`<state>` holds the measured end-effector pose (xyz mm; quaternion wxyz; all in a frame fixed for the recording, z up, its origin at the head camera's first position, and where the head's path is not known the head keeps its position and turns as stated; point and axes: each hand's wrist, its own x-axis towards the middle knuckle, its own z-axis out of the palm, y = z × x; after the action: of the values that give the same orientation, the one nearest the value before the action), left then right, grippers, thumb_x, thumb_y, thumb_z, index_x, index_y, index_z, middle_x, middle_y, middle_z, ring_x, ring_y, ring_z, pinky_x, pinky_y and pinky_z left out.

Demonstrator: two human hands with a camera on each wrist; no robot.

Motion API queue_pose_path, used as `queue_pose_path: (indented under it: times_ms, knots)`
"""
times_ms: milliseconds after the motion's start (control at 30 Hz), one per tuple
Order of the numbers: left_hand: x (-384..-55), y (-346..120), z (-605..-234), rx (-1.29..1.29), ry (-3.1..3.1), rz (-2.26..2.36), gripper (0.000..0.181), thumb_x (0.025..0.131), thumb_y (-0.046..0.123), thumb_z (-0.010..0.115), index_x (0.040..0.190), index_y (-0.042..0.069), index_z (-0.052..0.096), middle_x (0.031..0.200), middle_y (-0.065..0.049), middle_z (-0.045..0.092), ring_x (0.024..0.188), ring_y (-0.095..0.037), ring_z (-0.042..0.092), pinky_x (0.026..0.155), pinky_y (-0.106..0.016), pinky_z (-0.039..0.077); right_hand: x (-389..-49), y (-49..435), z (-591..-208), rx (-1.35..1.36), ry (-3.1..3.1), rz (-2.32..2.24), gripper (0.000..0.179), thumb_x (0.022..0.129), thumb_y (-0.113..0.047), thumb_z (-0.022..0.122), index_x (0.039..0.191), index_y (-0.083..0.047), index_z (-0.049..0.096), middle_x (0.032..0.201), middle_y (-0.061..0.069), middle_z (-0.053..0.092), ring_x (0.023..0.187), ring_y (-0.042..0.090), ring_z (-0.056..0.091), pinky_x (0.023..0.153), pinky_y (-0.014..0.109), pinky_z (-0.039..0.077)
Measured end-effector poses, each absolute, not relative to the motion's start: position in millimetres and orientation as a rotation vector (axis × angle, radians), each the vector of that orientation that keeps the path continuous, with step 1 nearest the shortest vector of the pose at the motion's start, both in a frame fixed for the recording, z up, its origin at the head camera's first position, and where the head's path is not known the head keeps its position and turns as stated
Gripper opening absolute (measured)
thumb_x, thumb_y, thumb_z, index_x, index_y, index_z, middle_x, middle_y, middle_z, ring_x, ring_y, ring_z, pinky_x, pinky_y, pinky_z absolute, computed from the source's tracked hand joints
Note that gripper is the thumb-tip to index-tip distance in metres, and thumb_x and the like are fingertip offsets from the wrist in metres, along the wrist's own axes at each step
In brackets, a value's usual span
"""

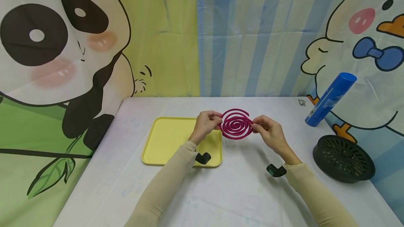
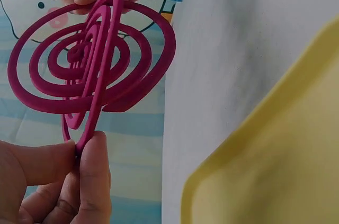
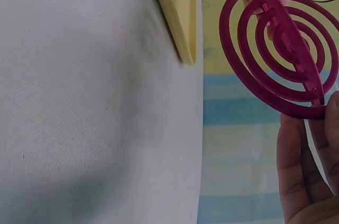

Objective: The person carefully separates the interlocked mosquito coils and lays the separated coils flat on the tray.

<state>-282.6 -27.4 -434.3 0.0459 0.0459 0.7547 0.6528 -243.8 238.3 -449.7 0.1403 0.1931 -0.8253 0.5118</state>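
Note:
A pair of magenta mosquito coils (image 1: 236, 125) is held up above the table, between both hands. In the left wrist view, one coil (image 2: 170, 44) lies tilted across the other, which shows nearly edge-on, and their rings interlace. My left hand (image 1: 205, 125) pinches the edge-on coil at its outer ring between thumb and fingers. From the opposite side, my right hand (image 1: 269, 132) pinches an outer edge with thumb and forefinger. The right wrist view shows the right fingers (image 3: 294, 166) under the lower rim of the coils, with the left hand at the far end.
A yellow tray (image 1: 172, 132) lies on the white table (image 1: 233, 192) below the left hand. Toward the right edge sits a round black holder (image 1: 344, 158) with a slotted lid. Behind it stands a blue spray can (image 1: 330, 99). Printed curtains hang around the table.

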Motion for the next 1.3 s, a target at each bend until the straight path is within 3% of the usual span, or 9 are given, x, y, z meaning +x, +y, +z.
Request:
queue_pose_path:
  times_ms: [333, 567, 767, 1067, 1300]
  knots:
    - [-283.8, -31.2, -435.9, 0.179, 2.231, 1.975, 0.015, 0.093, 0.006, 0.070, 0.108, 0.005, 0.075, 0.087, -0.012, 0.072, 0.068, -0.014, 0.071, 0.076, -0.039, 0.063, -243.3, 239.2, -450.8, 0.581, -2.325, 1.576, 0.010, 0.096, 0.001, 0.065, 0.105, 0.000, 0.067, 0.097, 0.017, 0.071, 0.082, 0.016, 0.072, 0.076, 0.019, 0.059]
    - [-282.9, -32.6, -434.4, 0.177, 2.200, 1.956, 0.012, 0.095, 0.007, 0.069, 0.104, 0.006, 0.077, 0.090, -0.011, 0.072, 0.069, -0.012, 0.071, 0.072, -0.030, 0.063, -238.1, 234.1, -442.6, 0.547, -2.318, 1.535, 0.010, 0.095, 0.006, 0.063, 0.104, 0.006, 0.065, 0.095, 0.022, 0.069, 0.080, 0.015, 0.071, 0.076, 0.020, 0.060]
    - [-283.0, -31.9, -435.5, 0.156, 2.174, 1.921, 0.013, 0.097, 0.013, 0.069, 0.104, 0.006, 0.077, 0.097, -0.010, 0.074, 0.074, -0.015, 0.072, 0.077, -0.034, 0.063, -245.0, 237.6, -452.4, 0.472, -2.302, 1.558, 0.013, 0.097, -0.005, 0.065, 0.108, 0.002, 0.067, 0.098, 0.017, 0.069, 0.082, 0.008, 0.071, 0.077, 0.017, 0.059]
    - [-283.7, -31.7, -437.8, 0.235, 2.146, 1.869, 0.018, 0.101, 0.007, 0.060, 0.109, 0.005, 0.075, 0.098, -0.011, 0.074, 0.074, -0.014, 0.069, 0.081, -0.035, 0.063, -246.7, 238.9, -451.6, 0.379, -2.232, 1.658, 0.017, 0.096, -0.008, 0.068, 0.109, 0.003, 0.066, 0.099, 0.015, 0.067, 0.083, 0.006, 0.073, 0.075, 0.022, 0.060]
    - [-282.7, -32.7, -442.7, 0.430, 2.272, 1.855, 0.016, 0.095, 0.006, 0.069, 0.109, 0.009, 0.076, 0.106, -0.008, 0.074, 0.088, -0.020, 0.070, 0.080, -0.031, 0.061, -246.4, 238.3, -452.4, 0.329, -2.211, 1.779, 0.025, 0.096, -0.010, 0.068, 0.114, 0.007, 0.063, 0.099, 0.007, 0.069, 0.082, 0.009, 0.074, 0.075, 0.025, 0.061]
